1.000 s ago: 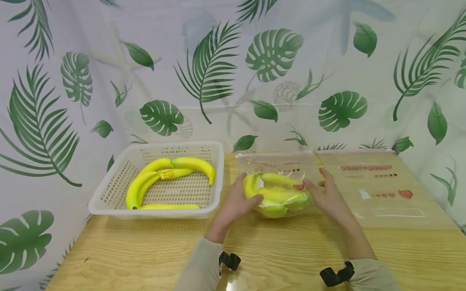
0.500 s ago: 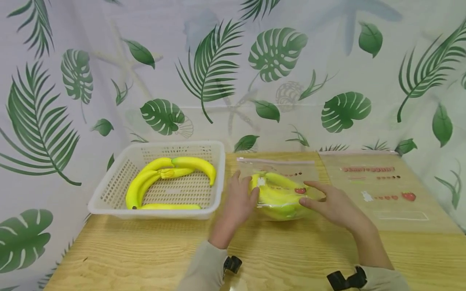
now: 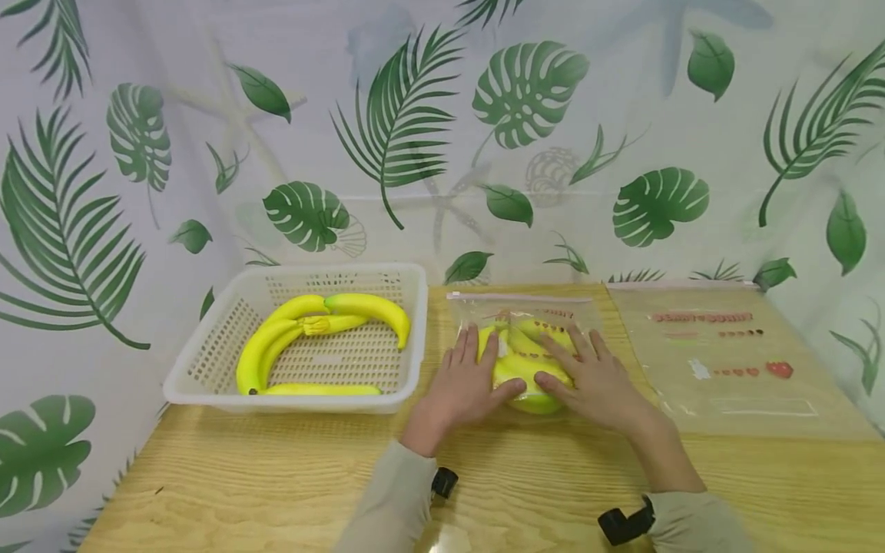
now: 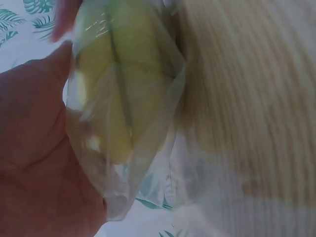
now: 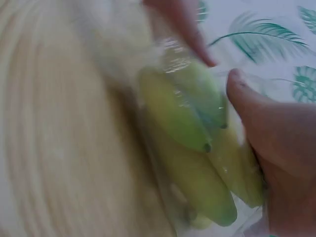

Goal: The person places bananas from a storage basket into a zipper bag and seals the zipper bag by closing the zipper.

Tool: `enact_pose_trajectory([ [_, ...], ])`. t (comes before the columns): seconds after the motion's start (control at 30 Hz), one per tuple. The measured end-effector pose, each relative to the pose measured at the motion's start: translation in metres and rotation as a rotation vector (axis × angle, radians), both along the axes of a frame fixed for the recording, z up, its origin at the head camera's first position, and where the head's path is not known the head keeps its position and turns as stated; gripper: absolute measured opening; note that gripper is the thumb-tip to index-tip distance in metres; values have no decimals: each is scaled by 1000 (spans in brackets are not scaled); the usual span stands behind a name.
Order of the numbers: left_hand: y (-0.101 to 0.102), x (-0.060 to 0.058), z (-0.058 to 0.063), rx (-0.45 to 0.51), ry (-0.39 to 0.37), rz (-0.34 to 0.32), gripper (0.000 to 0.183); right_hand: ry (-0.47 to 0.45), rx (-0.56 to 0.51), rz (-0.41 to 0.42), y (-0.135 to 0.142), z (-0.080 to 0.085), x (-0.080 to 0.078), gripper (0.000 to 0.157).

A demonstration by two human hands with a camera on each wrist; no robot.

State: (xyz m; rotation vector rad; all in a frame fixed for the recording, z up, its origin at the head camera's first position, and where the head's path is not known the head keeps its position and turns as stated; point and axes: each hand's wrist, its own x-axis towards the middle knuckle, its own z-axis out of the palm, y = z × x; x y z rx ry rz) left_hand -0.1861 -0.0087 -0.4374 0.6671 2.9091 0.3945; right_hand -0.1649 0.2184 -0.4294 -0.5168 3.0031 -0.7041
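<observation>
A clear zip bag (image 3: 477, 308) with red print and a pink zip strip along its far edge lies on the table, a bunch of bananas (image 3: 515, 369) inside it. My left hand (image 3: 459, 384) rests on the bag's left side, fingers spread and fairly straight. On the right side my right hand (image 3: 598, 380) lies over the bag in the same way, its thumb near the left thumb. Through the film in the right wrist view, green-tipped bananas (image 5: 182, 133) show close to the palm. The left wrist view has the bag's folded corner (image 4: 118, 197) beside the palm.
To the left stands a white perforated basket (image 3: 415, 330) holding several yellow bananas (image 3: 270, 357). A second clear zip bag (image 3: 740, 418) lies flat on the wooden table (image 3: 297, 476) at the right. Behind hangs a leaf-print cloth (image 3: 415, 238).
Both hands have moved from the bag's sides onto its top, fingers spreading over the bananas. The right hand has come inward. The basket and the flat bag stay put.
</observation>
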Motion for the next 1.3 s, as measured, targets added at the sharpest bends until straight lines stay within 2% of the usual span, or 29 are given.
enact_pose_trajectory([
  [0.1, -1, -3, -2, 14, -6, -15, 91, -23, 60, -8, -5, -7, -1, 72],
  [0.3, -2, -12, -4, 66, -47, -22, 93, -50, 47, -24, -4, -12, -6, 74],
  [0.5, -3, -14, -5, 2, -20, -2, 101, -51, 125, -62, -8, -13, -8, 84],
  [0.77, -3, -10, -6, -83, 43, 15, 99, -27, 159, -77, -10, -10, -5, 83],
  [0.93, -3, -9, -3, -107, 95, 30, 97, -23, 93, -38, -3, -6, -4, 78],
  [1.1, -1, -7, -4, -68, 73, 21, 95, -35, -12, -18, 18, -3, -3, 72],
  [1.3, 2, -3, 0, -57, 82, -1, 90, -84, -119, -94, 59, 2, -4, 70],
])
